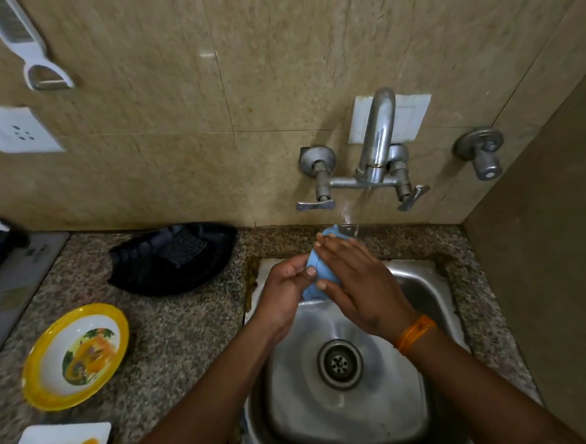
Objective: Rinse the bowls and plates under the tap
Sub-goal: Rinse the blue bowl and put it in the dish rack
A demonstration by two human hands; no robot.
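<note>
Left hand (286, 287) grips blue bowl (314, 277) w/ curled fingers, right hand (353, 280) flat on it; wet, prob slippery, hold the rim

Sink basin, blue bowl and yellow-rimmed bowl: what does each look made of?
The sink basin looks like brushed stainless steel: grey, with soft streaky reflections. The blue bowl, held between the left hand and right hand under the tap, seems matte plastic: even colour, no glaze shine, though ceramic cannot be excluded. The yellow-rimmed bowl looks like glossy melamine or plastic with a printed picture.
</note>
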